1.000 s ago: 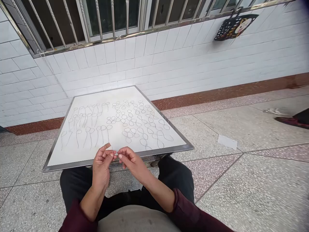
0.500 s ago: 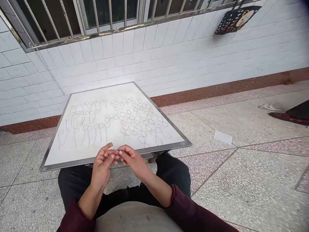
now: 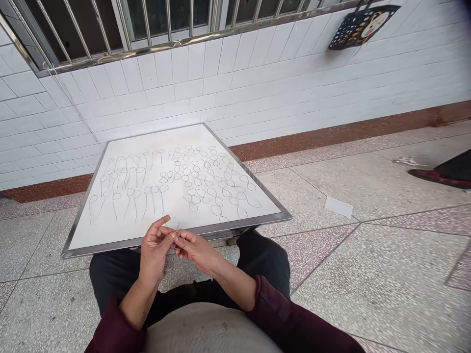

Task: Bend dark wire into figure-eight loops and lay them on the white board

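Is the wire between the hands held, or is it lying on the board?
Held: the left hand and right hand pinch the wire between them, near the edge of the board.

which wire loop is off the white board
The thin wire loop held between the left hand and right hand; every other wire loop lies flat on the white metal-rimmed board.

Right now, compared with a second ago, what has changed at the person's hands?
The right hand has moved slightly down, toward the left hand, and a thin wire loop now shows between their fingers. The white board and the wire shapes on it stayed as they were.
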### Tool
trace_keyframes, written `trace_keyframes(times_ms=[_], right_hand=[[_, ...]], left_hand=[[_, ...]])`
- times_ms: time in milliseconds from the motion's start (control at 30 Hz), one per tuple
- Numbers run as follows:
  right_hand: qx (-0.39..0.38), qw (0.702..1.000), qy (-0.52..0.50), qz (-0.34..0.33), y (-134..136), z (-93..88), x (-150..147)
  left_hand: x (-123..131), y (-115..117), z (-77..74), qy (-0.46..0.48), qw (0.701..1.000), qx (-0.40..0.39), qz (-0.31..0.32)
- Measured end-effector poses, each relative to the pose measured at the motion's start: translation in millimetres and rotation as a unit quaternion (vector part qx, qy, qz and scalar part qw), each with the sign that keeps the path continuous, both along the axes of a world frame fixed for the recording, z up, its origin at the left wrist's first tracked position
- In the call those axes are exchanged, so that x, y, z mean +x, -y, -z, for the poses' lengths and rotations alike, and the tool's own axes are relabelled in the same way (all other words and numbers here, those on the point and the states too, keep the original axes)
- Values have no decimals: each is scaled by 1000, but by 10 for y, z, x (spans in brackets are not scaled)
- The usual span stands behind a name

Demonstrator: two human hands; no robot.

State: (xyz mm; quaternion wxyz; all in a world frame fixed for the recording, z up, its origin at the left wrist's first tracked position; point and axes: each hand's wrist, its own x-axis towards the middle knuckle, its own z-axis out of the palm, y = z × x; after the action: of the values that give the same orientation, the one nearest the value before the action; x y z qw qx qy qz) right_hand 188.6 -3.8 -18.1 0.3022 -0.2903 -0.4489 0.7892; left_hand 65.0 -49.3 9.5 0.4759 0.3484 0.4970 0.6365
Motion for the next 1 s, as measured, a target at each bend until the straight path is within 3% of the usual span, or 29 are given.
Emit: trace_keyframes(times_ms=[167,400,767,900,1000], right_hand=[[104,989,34,97,-65,-41,80],[85,988,-7,131,-84,-26,83],[81,991,-9,109,-83,14,90],[144,984,42,98,-124,74,131],[237,962,109,85,-211,137,228]], left_hand=[[-58,5,8,-48,999,16,17],[-54,1,125,-82,994,4,68],[-47,-6,74,-49,996,-24,68],[-80,-9,56,-53,995,-40,74],[-143,-9,84,-43,994,-56,85]])
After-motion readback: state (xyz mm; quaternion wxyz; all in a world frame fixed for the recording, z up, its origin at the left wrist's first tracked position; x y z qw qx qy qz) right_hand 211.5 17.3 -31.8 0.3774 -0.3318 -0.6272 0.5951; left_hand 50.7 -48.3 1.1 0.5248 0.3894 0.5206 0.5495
